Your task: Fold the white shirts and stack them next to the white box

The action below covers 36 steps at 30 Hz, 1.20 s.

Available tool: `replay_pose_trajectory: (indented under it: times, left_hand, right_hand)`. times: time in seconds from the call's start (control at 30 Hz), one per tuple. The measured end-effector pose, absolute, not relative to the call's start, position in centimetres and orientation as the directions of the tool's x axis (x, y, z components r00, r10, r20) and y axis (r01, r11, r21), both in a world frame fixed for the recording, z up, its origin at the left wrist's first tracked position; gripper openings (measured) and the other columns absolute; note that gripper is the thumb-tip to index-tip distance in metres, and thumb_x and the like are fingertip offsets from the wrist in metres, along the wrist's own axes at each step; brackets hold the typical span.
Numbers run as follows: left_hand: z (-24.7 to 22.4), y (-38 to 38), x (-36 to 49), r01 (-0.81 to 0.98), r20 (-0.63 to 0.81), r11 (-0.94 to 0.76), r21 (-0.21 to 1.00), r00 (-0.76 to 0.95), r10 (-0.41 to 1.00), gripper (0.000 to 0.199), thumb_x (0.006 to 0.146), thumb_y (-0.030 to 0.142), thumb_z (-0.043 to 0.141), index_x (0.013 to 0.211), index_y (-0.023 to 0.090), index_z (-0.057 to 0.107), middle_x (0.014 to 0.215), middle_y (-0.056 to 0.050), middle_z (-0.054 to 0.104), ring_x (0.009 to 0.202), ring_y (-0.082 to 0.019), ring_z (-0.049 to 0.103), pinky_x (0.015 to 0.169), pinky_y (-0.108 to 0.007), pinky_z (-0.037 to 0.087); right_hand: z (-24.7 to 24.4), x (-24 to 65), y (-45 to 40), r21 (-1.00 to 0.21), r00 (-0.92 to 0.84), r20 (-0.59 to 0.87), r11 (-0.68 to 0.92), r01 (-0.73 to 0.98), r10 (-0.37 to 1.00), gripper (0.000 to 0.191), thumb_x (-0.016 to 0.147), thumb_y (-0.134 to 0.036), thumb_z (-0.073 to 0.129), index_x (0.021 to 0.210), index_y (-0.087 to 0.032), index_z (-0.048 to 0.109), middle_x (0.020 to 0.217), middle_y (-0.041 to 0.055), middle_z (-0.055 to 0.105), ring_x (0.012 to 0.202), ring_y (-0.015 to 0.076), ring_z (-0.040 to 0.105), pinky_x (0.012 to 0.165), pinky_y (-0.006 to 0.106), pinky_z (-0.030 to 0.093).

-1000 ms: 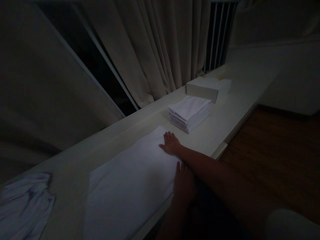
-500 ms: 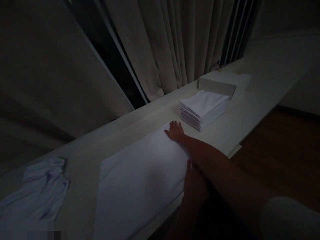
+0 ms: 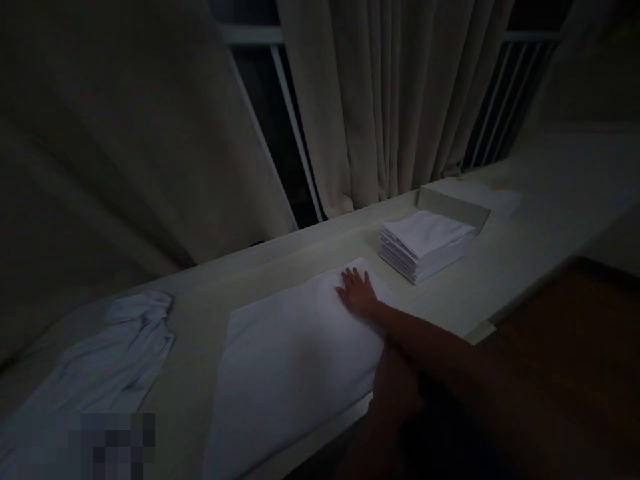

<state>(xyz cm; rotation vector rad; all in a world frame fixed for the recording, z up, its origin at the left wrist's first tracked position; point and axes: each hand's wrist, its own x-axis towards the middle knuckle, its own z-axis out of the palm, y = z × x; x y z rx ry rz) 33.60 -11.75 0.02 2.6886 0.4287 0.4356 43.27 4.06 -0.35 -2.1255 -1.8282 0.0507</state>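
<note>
A white cloth [image 3: 285, 360] lies spread flat on the long pale table [image 3: 195, 333]. Palm down near its far right corner, my right hand [image 3: 357, 292] rests on it with fingers spread. My left hand [image 3: 395, 377] is at the cloth's near right edge, partly under my right forearm; its fingers are hidden and dark. Just beyond my right hand stands a neat stack of folded white cloths [image 3: 425, 243]. A rumpled heap of white cloth [image 3: 115, 360] lies at the left of the table.
Behind the stack sits a shallow pale box or board [image 3: 453, 200] with papers or sheets on it. Long curtains [image 3: 370, 100] hang along the far edge, with dark window gaps between them. Brown floor [image 3: 575, 347] shows at the right.
My view has shifted, so things sit lower and further right. My right hand has slid back a little from the cloth's far edge. My left hand's fingers have gone behind my right forearm.
</note>
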Motion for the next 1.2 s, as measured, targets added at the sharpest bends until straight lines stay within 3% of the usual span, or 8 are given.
replay_pose_trajectory:
  times: [0.1,0.2,0.27,0.43,0.63,0.97,1.1,1.2]
  left_hand:
    - [1.3,-12.0,31.7,0.198,0.268,-0.855,0.480,0.895,0.357,0.069,0.081,0.034,0.051,0.146,0.020,0.032,0.151,-0.008,0.036,0.138,-0.028,0.033,0.114,-0.050,0.031]
    - [2.2,-11.2,27.3,0.255,0.200,-0.828,0.499,0.896,0.396,0.049,0.086,0.037,0.047,0.134,0.025,0.049,0.132,-0.007,0.058,0.120,-0.025,0.053,0.103,-0.047,0.044]
    - [2.0,-9.9,23.7,0.329,0.174,-0.834,0.443,0.881,0.440,0.057,0.084,0.045,0.050,0.137,0.025,0.046,0.137,-0.008,0.055,0.123,-0.028,0.051,0.103,-0.049,0.043]
    - [-0.5,-7.2,17.3,0.408,0.212,-0.881,0.240,0.863,0.458,0.066,0.082,0.054,0.049,0.144,0.042,0.029,0.153,0.002,0.033,0.139,-0.029,0.033,0.112,-0.053,0.032]
    - [-2.1,-7.4,16.1,0.357,0.209,-0.907,0.225,0.891,0.403,0.068,0.086,0.056,0.043,0.148,0.036,0.022,0.154,0.000,0.031,0.139,-0.030,0.031,0.113,-0.057,0.030]
    - [-0.8,-7.4,16.2,0.413,0.011,-0.879,0.239,0.904,0.428,0.077,0.084,0.068,0.035,0.149,0.039,0.006,0.160,0.001,0.003,0.146,-0.033,0.005,0.115,-0.064,0.015]
    - [-1.2,-6.9,16.0,0.413,0.011,-0.878,0.242,0.904,0.428,0.073,0.086,0.065,0.034,0.149,0.038,0.008,0.159,0.001,0.009,0.146,-0.030,0.010,0.116,-0.060,0.018]
    - [-1.1,-3.2,15.9,0.472,0.079,-0.845,0.251,0.860,0.503,0.058,0.093,0.052,0.027,0.148,0.033,0.023,0.155,-0.001,0.029,0.142,-0.021,0.027,0.116,-0.048,0.025]
  right_hand:
    - [0.3,40.2,0.1,-0.332,-0.018,0.169,0.074,0.940,0.985,0.068,0.098,-0.057,0.009,0.149,-0.017,0.028,0.156,0.0091,0.023,0.145,0.0261,0.011,0.116,0.050,0.005]
    - [1.5,38.4,-4.0,-0.406,-0.202,0.108,0.228,0.885,0.973,0.066,0.098,-0.058,0.013,0.148,-0.019,0.030,0.155,0.0083,0.025,0.144,0.0255,0.015,0.116,0.048,0.010]
    - [2.4,37.3,-6.4,-0.440,-0.312,0.076,0.313,0.842,0.947,0.064,0.098,-0.057,0.016,0.148,-0.019,0.031,0.154,0.0087,0.027,0.144,0.0253,0.016,0.116,0.048,0.011]
    - [1.8,33.8,-9.7,-0.431,-0.463,0.076,0.448,0.783,0.883,0.065,0.097,-0.057,0.025,0.149,-0.017,0.029,0.154,0.0114,0.028,0.143,0.0270,0.018,0.116,0.049,0.011]
    - [-1.0,32.2,-4.5,-0.393,-0.343,0.047,0.333,0.857,0.938,0.071,0.096,-0.060,0.023,0.149,-0.013,0.027,0.156,0.0130,0.019,0.145,0.0278,0.011,0.116,0.049,0.011]
    - [-3.1,31.8,8.4,-0.334,-0.143,0.087,0.164,0.928,0.986,0.080,0.094,-0.064,0.017,0.150,-0.009,0.022,0.156,0.0147,0.016,0.145,0.0281,0.009,0.116,0.048,0.006]
    - [-2.9,32.0,10.7,-0.320,-0.168,0.094,0.190,0.928,0.981,0.077,0.095,-0.062,0.019,0.148,-0.007,0.026,0.155,0.0172,0.021,0.144,0.0297,0.014,0.115,0.048,0.011]
    - [-2.2,33.4,11.0,-0.294,-0.196,0.165,0.238,0.926,0.967,0.068,0.098,-0.054,0.015,0.148,-0.010,0.028,0.154,0.0147,0.025,0.143,0.0271,0.017,0.115,0.047,0.014]
